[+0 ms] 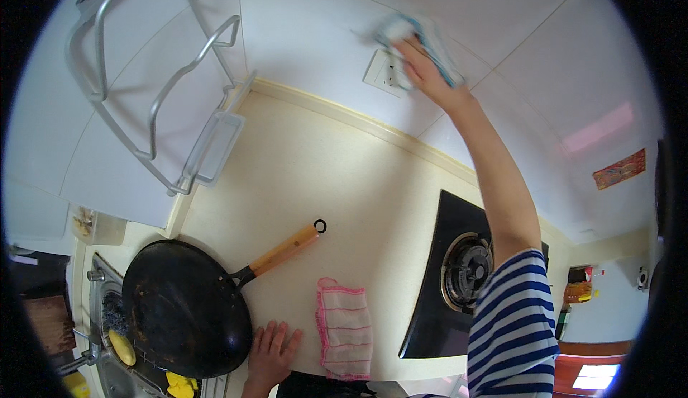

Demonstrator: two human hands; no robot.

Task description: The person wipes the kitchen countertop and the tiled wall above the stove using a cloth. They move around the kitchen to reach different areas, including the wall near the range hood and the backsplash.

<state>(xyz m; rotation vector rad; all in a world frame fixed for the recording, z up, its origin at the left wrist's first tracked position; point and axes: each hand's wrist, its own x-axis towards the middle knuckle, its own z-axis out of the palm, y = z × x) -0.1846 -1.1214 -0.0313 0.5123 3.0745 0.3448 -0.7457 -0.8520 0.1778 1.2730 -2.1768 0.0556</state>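
Note:
My right hand (pixel 424 72) is raised to the tiled wall and holds a white cloth with blue edging (pixel 430 37), blurred, against the tiles just above a wall socket (pixel 384 74). Flat on the counter by its front edge rests my left hand (pixel 271 349), fingers spread, holding nothing. Beside it on the left, an upturned black wok (pixel 185 309) lies partly over the sink, its wooden handle (pixel 285 250) pointing towards the middle of the counter. To the right of my left hand lies a white and pink checked cloth (pixel 345 331).
A gas hob (pixel 430 312) is set into the counter under my right arm. A metal rack (pixel 153 123) with a clear plastic tray (pixel 220 145) is mounted at the upper left. The sink (pixel 115 376) holds a yellow-green oblong thing (pixel 122 347) and a yellow cloth-like item (pixel 181 385).

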